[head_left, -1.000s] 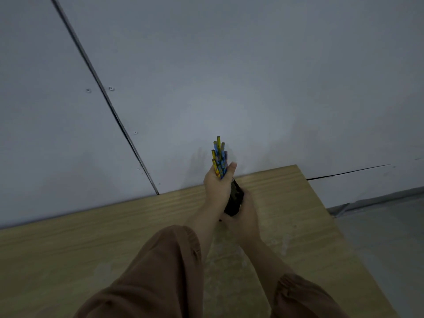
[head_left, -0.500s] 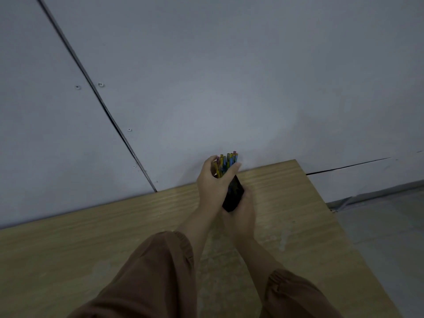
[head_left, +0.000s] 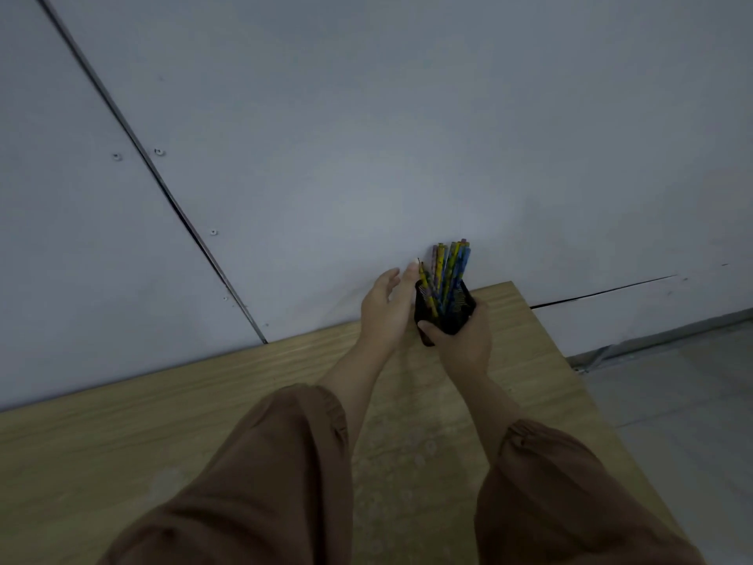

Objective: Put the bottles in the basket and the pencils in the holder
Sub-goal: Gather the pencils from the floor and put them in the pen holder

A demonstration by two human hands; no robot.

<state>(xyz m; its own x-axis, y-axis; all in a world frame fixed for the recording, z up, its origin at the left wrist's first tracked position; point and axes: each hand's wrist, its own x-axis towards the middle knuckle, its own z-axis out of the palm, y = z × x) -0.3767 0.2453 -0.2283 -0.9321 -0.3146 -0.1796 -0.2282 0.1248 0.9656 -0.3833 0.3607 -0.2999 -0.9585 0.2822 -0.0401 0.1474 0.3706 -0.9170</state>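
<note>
A black mesh pencil holder (head_left: pixel 456 305) is tilted toward me near the far right corner of the wooden table (head_left: pixel 163 434). Several yellow and blue pencils (head_left: pixel 446 267) stand inside it, fanned upward. My right hand (head_left: pixel 464 340) grips the holder from below and behind. My left hand (head_left: pixel 387 309) is just left of the holder, fingers spread, holding nothing, with a fingertip near the leftmost pencil. No bottles or basket are in view.
A grey panelled wall (head_left: pixel 366 136) rises directly behind the table's far edge. The table's right edge (head_left: pixel 570 381) drops to a grey floor (head_left: pixel 684 401). My brown sleeves fill the near foreground.
My left hand lowered the bunch of pencils into the holder and let go, then opened and drew slightly left. My right hand kept its grip on the holder.
</note>
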